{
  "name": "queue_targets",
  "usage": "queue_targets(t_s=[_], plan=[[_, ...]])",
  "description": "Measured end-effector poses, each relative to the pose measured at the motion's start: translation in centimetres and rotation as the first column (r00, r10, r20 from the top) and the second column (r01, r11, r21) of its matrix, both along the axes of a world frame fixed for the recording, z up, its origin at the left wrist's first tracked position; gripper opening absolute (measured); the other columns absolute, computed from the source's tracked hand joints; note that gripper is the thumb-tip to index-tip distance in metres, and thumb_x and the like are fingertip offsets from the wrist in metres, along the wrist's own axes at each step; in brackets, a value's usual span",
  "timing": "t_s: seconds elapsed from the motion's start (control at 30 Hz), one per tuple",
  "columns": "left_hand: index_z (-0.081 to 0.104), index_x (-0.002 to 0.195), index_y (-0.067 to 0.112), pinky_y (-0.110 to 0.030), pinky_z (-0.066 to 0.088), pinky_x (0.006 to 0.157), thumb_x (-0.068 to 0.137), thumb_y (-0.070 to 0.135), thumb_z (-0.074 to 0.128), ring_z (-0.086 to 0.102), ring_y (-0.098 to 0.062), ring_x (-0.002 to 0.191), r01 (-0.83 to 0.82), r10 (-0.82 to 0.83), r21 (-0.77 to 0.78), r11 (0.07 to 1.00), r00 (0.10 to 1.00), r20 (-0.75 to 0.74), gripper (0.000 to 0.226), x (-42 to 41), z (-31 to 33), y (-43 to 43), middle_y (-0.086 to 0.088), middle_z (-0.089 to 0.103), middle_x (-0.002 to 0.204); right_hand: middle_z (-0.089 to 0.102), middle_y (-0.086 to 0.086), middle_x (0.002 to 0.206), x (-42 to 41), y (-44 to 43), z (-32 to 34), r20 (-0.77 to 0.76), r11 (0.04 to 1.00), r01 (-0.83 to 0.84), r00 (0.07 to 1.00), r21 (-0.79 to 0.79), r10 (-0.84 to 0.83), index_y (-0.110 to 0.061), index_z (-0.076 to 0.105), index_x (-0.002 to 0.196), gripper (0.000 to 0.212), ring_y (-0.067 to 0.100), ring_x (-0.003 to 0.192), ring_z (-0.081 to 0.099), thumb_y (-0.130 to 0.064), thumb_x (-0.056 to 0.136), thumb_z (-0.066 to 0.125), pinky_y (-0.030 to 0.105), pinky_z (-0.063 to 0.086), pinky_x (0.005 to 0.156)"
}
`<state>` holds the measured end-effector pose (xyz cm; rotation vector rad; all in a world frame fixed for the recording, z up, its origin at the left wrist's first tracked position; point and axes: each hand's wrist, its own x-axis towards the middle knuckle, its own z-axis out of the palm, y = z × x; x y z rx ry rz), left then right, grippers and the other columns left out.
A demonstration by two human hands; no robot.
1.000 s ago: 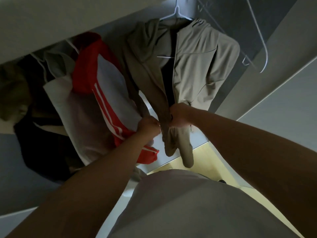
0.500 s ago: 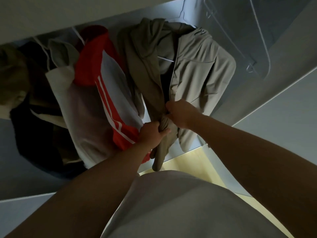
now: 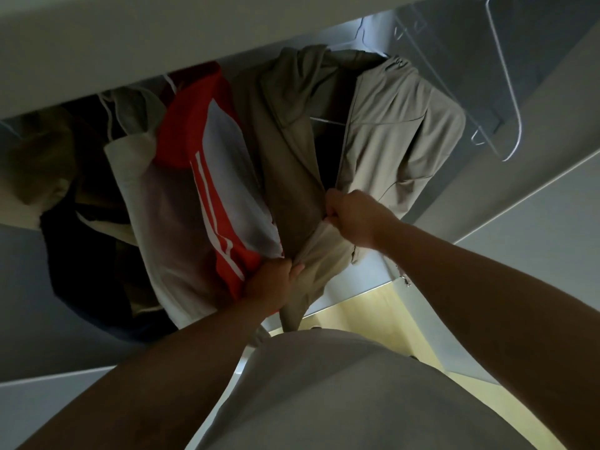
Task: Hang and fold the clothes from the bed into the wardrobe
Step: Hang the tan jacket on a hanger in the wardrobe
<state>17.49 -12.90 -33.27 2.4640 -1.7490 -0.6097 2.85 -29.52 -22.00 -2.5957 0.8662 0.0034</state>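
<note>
A beige zip jacket [image 3: 396,131] hangs on a hanger inside the wardrobe [image 3: 130,37], its front partly apart above my hands. My left hand [image 3: 276,284] grips the jacket's lower hem near the bottom of the front edge. My right hand [image 3: 354,216] is higher up and pinches the front edges where the two panels meet. Whether a zip pull is between the fingers is hidden.
A red and white striped top [image 3: 214,177] hangs just left of the jacket, with darker clothes [image 3: 84,254] further left. Empty white hangers [image 3: 506,92] hang at the upper right. The wardrobe's side panel [image 3: 535,241] is on the right, the yellowish floor [image 3: 367,313] below.
My right hand has slid up the jacket's front, away from my left hand, which stays gripping the hem. The view has tilted slightly.
</note>
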Motion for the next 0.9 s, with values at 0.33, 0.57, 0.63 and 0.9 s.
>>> queue_targets(t_s=[0.33, 0.57, 0.63, 0.9], plan=[[0.059, 0.106, 0.016, -0.026, 0.04, 0.068, 0.092, 0.059, 0.053, 0.059, -0.017, 0.077, -0.016, 0.003, -0.362, 0.932, 0.999, -0.036, 0.046, -0.9, 4.0, -5.8, -0.003, 0.063, 0.086, 0.044, -0.013, 0.063, 0.9, 0.6, 0.7, 0.051, 0.999, 0.03, 0.998, 0.042, -0.032, -0.024, 0.045, 0.082, 0.021, 0.012, 0.061, 0.049, -0.027, 0.094, 0.062, 0.023, 0.033, 0.06], [0.065, 0.093, 0.006, -0.031, 0.034, 0.068, 0.103, 0.043, 0.041, 0.065, -0.03, 0.086, 0.091, -0.066, -0.316, 0.944, 0.994, 0.09, 0.045, 0.0, 3.3, -7.5, -0.015, 0.069, 0.09, 0.051, -0.005, 0.068, 1.7, 0.7, 2.0, 0.057, 0.996, 0.09, 0.994, 0.004, -0.09, -0.019, 0.049, 0.087, 0.019, 0.02, 0.069, 0.057, -0.032, 0.095, 0.061, 0.025, 0.036, 0.059], [0.064, 0.089, 0.005, -0.029, 0.031, 0.066, 0.103, 0.044, 0.042, 0.065, -0.03, 0.083, 0.064, -0.045, -0.298, 0.952, 0.997, 0.068, 0.047, -0.2, 2.9, -7.0, -0.015, 0.069, 0.088, 0.055, 0.002, 0.074, 1.7, 0.3, 2.7, 0.045, 0.994, 0.078, 0.996, -0.078, -0.075, -0.015, 0.052, 0.094, 0.019, 0.026, 0.072, 0.06, -0.032, 0.096, 0.059, 0.029, 0.04, 0.06], [0.057, 0.089, 0.018, -0.028, 0.034, 0.065, 0.101, 0.054, 0.038, 0.054, -0.014, 0.072, 0.029, -0.013, -0.304, 0.952, 0.998, 0.054, 0.042, -0.5, 5.4, -8.4, 0.001, 0.058, 0.08, 0.057, 0.01, 0.079, 1.2, 0.2, 4.3, 0.133, 0.979, 0.173, 0.978, -0.108, -0.158, -0.009, 0.052, 0.098, 0.017, 0.029, 0.072, 0.057, -0.025, 0.097, 0.057, 0.035, 0.045, 0.062]])
